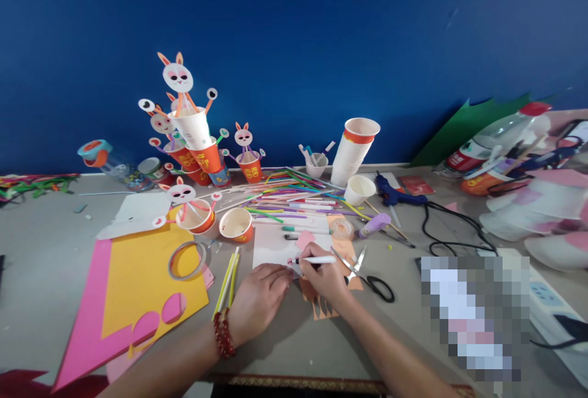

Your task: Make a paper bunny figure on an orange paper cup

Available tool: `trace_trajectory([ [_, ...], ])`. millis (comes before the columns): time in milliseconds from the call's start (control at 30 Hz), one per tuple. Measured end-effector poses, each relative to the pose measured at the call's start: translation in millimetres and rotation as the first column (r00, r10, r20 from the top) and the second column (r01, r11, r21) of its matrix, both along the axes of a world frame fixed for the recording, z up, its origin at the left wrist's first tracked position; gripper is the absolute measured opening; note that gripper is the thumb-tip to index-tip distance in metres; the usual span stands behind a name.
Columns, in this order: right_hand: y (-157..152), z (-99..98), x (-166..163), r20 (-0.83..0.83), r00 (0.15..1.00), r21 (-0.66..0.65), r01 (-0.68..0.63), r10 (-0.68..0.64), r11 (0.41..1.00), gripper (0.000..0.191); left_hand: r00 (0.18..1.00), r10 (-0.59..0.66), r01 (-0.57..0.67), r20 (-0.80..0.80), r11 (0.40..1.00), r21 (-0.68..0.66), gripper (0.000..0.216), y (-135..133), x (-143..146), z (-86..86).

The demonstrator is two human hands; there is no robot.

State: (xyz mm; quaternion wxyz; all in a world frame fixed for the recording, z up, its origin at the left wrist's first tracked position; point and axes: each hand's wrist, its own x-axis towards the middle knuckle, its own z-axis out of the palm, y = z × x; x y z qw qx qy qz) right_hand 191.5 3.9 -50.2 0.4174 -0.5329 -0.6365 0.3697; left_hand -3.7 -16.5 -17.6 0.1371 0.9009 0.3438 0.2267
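Observation:
My right hand grips a white marker like a pen, its dark tip pointing left. Under the tip is a small paper piece with a pink patch, partly hidden by fingers. My left hand, with a red bead bracelet, rests on the table, its fingers close together and fingertips holding the piece's left edge. White paper sheets lie beneath and behind. Cut orange paper lies below my right hand. Open scissors with black handles lie just right of it.
Yellow and pink sheets with a tape roll lie left. Rabbit-faced paper cups stand behind, beside scattered coloured sticks. A tall cup stack, blue glue gun with cord, and bottle occupy the right.

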Motion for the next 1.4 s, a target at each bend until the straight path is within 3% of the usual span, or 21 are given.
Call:
trace_trajectory([
  [1400, -0.7, -4.9, -0.1, -0.021, 1.000, -0.001, 0.015, -0.015, 1.000, 0.013, 1.000, -0.001, 0.001, 0.010, 1.000, -0.005, 0.027, -0.2, -0.1, -1.5],
])
